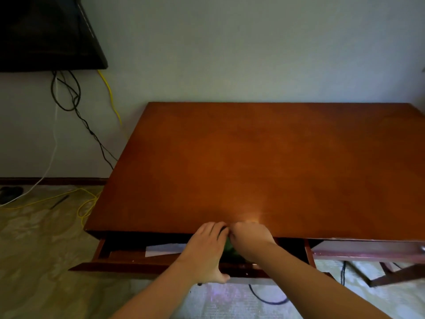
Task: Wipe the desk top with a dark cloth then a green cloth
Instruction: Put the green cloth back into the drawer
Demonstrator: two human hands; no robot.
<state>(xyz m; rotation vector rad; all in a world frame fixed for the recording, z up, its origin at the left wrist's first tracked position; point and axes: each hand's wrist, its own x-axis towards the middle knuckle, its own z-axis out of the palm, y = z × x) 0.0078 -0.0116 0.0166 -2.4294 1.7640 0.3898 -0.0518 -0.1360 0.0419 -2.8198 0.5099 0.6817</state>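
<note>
While only a sliver of the green cloth [230, 247] shows, it sits in the open drawer [142, 264] just under the front edge of the desk top [264, 162], wedged between the two hands; shape and long axis can't be read, too much hidden. Dark cloth: something dark at the left fingertips, can't tell if that's it. Both hands about equally near, cloth right between them and slightly below. Left hand [207, 247] reaches into the drawer, fingers curled toward the green fabric, thumb resting on the drawer front; whether it grips, can't tell. Right hand [250, 238] curled in a loose fist against the desk edge, touching the cloth from the other side; grip not visible. White paper [164, 249] lies in the drawer left of the hands. Desk top bare, nothing on it yet, so wiping looks not started
</note>
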